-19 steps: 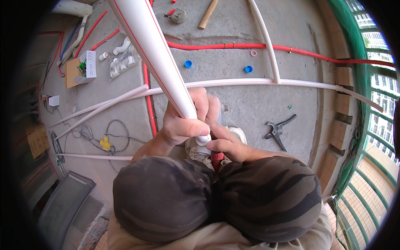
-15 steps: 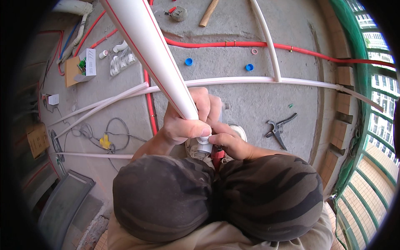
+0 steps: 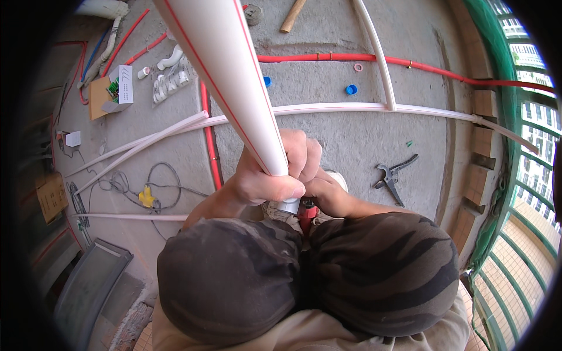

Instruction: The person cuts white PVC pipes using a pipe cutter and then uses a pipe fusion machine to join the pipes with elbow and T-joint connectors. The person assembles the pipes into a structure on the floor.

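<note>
Currently: left hand [image 3: 260, 182] fingers clamped round red-striped white pipe [image 3: 234, 88], low end beyond knees [image 3: 228, 275] | right hand [image 3: 329, 195] beside it, finger grip hidden, can't tell | white fitting [image 3: 287, 206] below | risk: slack left grip could let long pipe tilt.

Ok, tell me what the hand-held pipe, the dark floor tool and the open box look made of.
White pipe: likely plastic; smooth, low sheen, red stripes. Dark tool: metal or plastic, unclear; dull grey, matte. Open box: likely cardboard; thin folded flaps, matte brown.
</note>
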Demonstrator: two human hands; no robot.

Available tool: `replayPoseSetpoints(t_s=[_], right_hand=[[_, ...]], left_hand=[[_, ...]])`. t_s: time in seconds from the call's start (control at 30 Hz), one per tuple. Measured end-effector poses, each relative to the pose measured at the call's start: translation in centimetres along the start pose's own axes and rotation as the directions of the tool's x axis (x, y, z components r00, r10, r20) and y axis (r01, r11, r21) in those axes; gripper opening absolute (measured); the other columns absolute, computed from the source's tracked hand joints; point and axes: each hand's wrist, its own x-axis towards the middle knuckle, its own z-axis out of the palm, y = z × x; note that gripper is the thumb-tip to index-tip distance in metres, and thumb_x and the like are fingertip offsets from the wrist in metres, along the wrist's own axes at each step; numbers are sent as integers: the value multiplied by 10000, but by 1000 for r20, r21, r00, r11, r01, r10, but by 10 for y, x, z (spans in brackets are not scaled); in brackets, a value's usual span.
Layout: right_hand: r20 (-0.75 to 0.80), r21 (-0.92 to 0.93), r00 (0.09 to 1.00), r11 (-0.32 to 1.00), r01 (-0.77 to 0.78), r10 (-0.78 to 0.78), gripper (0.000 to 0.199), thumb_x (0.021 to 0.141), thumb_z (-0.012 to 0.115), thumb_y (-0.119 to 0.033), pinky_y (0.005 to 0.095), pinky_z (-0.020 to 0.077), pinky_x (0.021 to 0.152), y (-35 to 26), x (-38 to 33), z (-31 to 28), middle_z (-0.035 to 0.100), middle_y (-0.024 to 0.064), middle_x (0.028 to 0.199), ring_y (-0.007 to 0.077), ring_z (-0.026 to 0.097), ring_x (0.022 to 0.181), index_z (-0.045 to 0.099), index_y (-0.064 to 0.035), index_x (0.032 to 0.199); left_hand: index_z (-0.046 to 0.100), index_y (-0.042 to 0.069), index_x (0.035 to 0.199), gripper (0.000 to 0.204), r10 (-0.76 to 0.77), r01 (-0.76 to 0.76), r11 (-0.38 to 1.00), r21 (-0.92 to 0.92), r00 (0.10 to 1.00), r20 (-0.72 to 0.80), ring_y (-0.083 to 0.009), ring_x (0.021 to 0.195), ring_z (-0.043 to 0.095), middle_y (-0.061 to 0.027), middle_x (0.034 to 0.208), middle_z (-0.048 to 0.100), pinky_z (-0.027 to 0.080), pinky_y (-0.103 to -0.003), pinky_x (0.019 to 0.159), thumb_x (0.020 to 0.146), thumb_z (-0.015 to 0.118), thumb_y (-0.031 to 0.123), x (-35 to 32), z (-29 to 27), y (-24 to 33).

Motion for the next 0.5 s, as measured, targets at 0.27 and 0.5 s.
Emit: replayPoseSetpoints(t_s=[0.27, 0.5], right_hand=[[-87, -70, 994, 995, -76, 70, 345, 975, 524, -224, 319, 494, 832, -6, -1, 2, 654, 99, 1018, 143, 598, 992, 642, 19, 1191], [-110, -95, 994, 995, 19, -29, 375, 966, 552, -262, 323, 545, 651, 8, 5, 2, 661, 136, 1025, 203, 669, 815, 613, 24, 1201]], left_hand=[[398, 88, 682, 377, 23, -12, 994, -111, 995, 95, -168, 604, 452, -24, 752, 496, 350, -323, 533, 633, 640, -196, 0, -4, -2], [398, 95, 681, 386, 16, -5, 994, -114, 996, 91, -161, 595, 444, -18, 732, 493, 353, -319, 541, 623, 626, -211, -1, 0, -5]])
